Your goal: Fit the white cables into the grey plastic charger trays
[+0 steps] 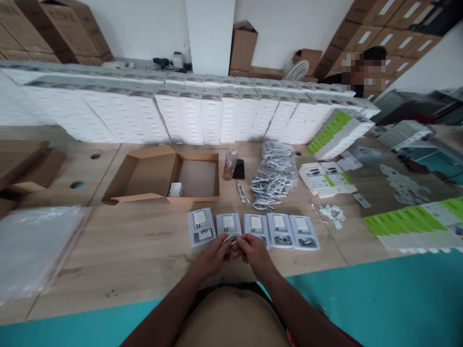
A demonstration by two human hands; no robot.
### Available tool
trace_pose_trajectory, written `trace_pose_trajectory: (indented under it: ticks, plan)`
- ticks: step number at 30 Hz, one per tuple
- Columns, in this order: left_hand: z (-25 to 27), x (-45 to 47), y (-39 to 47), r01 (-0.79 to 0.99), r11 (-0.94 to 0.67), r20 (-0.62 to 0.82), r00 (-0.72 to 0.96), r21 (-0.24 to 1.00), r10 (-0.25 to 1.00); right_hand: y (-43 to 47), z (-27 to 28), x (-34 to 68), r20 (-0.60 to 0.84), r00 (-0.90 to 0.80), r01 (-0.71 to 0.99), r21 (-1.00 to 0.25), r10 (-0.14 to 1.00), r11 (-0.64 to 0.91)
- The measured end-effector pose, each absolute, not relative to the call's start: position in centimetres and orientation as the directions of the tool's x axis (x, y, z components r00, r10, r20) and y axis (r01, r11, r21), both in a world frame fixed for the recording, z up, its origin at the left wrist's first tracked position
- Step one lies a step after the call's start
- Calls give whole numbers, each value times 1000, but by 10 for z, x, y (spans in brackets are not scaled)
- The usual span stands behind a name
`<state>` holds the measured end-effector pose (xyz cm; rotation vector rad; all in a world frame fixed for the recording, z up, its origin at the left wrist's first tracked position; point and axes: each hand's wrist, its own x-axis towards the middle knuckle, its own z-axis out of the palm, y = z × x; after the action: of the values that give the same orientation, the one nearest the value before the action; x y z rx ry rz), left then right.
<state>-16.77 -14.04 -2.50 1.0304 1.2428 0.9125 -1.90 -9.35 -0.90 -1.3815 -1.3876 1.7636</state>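
A white coiled cable (230, 238) is pinched between my left hand (214, 254) and my right hand (254, 251), close to my body at the table's front. Both hands have their fingers closed on it; part of the coil is hidden by them. Just beyond lies a row of pale plastic trays (213, 224), each with a white charger block (228, 221) in its upper part. The trays on the right also hold coiled cables (283, 239). The leftmost one has a small dark and white item (204, 234) in its lower part. My hands overlap the near edge of the second tray.
Behind the trays lie a heap of bundled cables (273, 180), a phone (238, 169), a bottle (230, 165) and an open cardboard box (197, 176). White boxes (211, 118) form a wall at the back. Small white pieces (333, 215) lie right; plastic bags (36, 246) left. A person (358, 74) is back right.
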Motion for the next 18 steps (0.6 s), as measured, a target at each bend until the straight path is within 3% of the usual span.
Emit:
trace_pose_trajectory:
  ticks: [2, 6, 9, 11, 14, 18]
  plan:
    - [-27, -170, -142, 27, 294, -295, 124, 956, 948, -97, -12, -17, -361, -349, 254, -925, 865, -284]
    - [-23, -177, -139, 261, 202, -249, 165, 944, 954, -91, -7, -7, -21, -302, 523, -839, 953, 147]
    - [-10, -182, -128, 484, 43, -176, 233, 874, 956, -73, 2, 1, -5, -482, 534, -794, 876, 289]
    - [-1, -184, -118, 551, -47, -133, 283, 833, 950, -58, 6, 8, -47, -587, 494, -812, 808, 312]
    - [-1, -188, -107, 529, -93, -92, 313, 843, 945, -43, 4, 22, -105, -603, 474, -844, 791, 249]
    - [-26, -196, -113, 534, -28, -49, 130, 845, 990, -50, -28, 35, -140, -569, 493, -846, 810, 201]
